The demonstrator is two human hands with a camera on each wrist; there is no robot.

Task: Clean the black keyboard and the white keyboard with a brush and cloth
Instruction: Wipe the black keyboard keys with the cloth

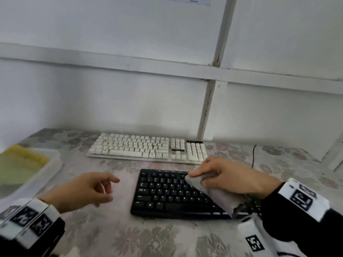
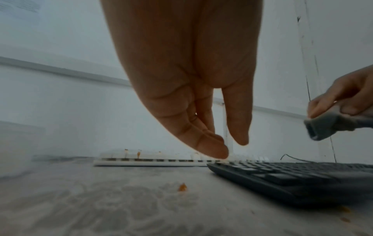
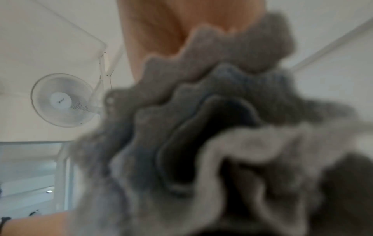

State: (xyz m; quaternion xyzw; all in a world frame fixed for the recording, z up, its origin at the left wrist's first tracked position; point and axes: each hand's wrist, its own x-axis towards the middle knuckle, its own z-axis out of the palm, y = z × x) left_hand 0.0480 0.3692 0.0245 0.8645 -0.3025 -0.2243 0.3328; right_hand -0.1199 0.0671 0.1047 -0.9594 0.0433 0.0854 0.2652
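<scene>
- Your left hand [image 1: 89,190] hovers palm down, fingers relaxed and loosely drooping, holding nothing.
- Your right hand [image 1: 228,178] has its fingers curled, gripping a grey cloth [image 1: 209,191].

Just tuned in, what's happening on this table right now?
A person is cleaning keyboards. The right hand grips a bunched grey cloth over the right part of the black keyboard. The left hand hovers empty and relaxed beside it, above the floral tablecloth. The white keyboard, behind, shows orange specks on its keys. A clear plastic tub sits at left.
</scene>
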